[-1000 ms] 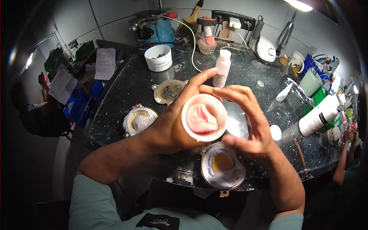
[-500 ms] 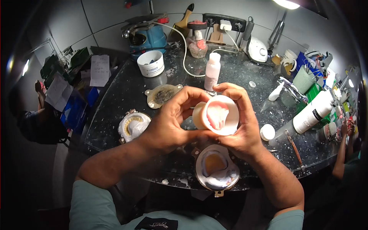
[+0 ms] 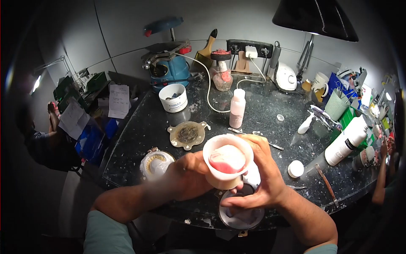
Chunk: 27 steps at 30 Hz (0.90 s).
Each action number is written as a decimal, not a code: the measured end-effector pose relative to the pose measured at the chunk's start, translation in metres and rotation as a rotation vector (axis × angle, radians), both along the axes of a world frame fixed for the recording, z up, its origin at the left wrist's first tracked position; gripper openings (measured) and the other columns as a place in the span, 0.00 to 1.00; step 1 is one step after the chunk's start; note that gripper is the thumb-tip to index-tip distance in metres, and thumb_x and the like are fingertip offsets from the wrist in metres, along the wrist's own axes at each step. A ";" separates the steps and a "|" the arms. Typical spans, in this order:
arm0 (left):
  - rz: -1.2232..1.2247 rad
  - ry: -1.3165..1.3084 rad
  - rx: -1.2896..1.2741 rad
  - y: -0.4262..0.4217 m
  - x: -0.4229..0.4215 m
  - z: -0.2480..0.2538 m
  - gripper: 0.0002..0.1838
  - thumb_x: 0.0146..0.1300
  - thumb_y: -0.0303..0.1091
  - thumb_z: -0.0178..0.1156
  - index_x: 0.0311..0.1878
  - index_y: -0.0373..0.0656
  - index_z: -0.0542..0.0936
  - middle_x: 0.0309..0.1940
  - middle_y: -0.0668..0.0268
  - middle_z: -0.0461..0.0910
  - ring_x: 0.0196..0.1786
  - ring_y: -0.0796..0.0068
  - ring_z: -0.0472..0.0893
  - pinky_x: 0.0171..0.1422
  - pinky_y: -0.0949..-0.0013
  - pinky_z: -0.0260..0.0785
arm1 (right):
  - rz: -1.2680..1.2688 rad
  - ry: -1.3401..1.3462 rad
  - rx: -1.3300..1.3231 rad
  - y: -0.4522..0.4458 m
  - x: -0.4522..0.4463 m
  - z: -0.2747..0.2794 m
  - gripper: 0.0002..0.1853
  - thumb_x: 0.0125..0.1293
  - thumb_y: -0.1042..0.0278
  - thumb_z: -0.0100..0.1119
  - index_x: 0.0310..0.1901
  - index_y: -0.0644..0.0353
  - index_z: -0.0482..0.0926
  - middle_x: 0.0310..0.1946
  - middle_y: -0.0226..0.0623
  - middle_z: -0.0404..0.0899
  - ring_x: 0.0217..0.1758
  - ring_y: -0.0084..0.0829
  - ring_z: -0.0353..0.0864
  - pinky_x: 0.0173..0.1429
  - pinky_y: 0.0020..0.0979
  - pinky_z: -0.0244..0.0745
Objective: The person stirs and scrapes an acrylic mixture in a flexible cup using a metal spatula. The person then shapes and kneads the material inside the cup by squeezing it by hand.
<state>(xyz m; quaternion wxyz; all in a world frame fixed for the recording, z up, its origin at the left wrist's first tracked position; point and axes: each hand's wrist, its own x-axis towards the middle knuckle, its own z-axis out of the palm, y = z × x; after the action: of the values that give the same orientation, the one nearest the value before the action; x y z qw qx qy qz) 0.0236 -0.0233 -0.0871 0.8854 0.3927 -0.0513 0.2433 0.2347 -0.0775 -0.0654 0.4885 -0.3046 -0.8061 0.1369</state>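
A white cup (image 3: 224,182) with a soft pink mass (image 3: 228,160) inside is held in front of me, its mouth tipped toward me. My left hand (image 3: 188,175), partly smeared by motion, grips the cup's left side. My right hand (image 3: 268,182) curves round the other side, fingers behind the rim and thumb lower down. Beneath my hands, a round metal flask half (image 3: 241,218) is largely covered by them. Left of my left hand lies another flask half (image 3: 155,164) with a row of yellowish teeth set in white plaster. Beyond it rests a flat metal flask lid (image 3: 187,134).
A pink-filled bottle (image 3: 237,111) stands behind the cup. A white tub (image 3: 174,98) and a blue machine (image 3: 169,71) are at back left. On the right lie a white bottle (image 3: 344,144), a small white jar (image 3: 295,169) and a brown-handled tool (image 3: 326,185). A lamp (image 3: 317,19) hangs above.
The cup has come lower and tilted, so its mouth and the pink mass show more from above. My left hand has shifted lower on it. The view has tilted up.
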 end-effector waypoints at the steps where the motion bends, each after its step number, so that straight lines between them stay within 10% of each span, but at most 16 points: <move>1: 0.017 0.005 -0.034 0.000 0.000 -0.004 0.46 0.61 0.59 0.59 0.71 0.31 0.63 0.62 0.46 0.74 0.60 0.50 0.78 0.68 0.53 0.68 | 0.034 0.017 -0.042 0.003 0.002 0.000 0.52 0.45 0.49 0.82 0.69 0.66 0.67 0.62 0.50 0.72 0.66 0.46 0.70 0.71 0.45 0.60; 8: -0.092 0.015 -0.120 0.004 0.004 -0.005 0.37 0.60 0.50 0.49 0.66 0.31 0.69 0.54 0.48 0.78 0.55 0.54 0.79 0.63 0.56 0.69 | 0.137 0.453 -0.410 0.001 -0.001 -0.002 0.27 0.74 0.59 0.54 0.68 0.68 0.69 0.52 0.42 0.74 0.62 0.31 0.74 0.67 0.32 0.67; 13: 0.018 0.159 -0.121 -0.001 0.006 -0.006 0.39 0.56 0.51 0.52 0.65 0.31 0.71 0.50 0.43 0.79 0.46 0.51 0.79 0.50 0.54 0.71 | 0.083 0.412 -0.429 0.009 0.008 -0.001 0.13 0.73 0.67 0.59 0.50 0.69 0.84 0.47 0.41 0.81 0.54 0.29 0.78 0.63 0.31 0.71; 20: -0.091 0.100 -0.038 0.004 0.006 -0.014 0.37 0.62 0.51 0.47 0.67 0.33 0.68 0.56 0.52 0.77 0.54 0.59 0.79 0.63 0.57 0.70 | 0.139 0.722 -0.662 0.010 0.011 -0.001 0.08 0.67 0.71 0.67 0.42 0.67 0.85 0.43 0.36 0.82 0.49 0.24 0.79 0.58 0.27 0.72; 27: 0.060 0.230 0.051 -0.008 0.007 0.002 0.37 0.56 0.39 0.70 0.67 0.36 0.68 0.48 0.54 0.76 0.48 0.59 0.79 0.49 0.62 0.73 | -0.186 0.691 -0.545 0.023 0.030 -0.007 0.08 0.71 0.66 0.66 0.37 0.62 0.85 0.32 0.26 0.83 0.36 0.15 0.75 0.45 0.21 0.70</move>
<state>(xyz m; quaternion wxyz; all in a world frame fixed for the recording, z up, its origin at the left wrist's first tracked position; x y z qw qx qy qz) 0.0311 -0.0308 -0.0851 0.8674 0.4420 0.0563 0.2217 0.2645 -0.0547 -0.0726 0.6412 -0.4295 -0.4996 0.3934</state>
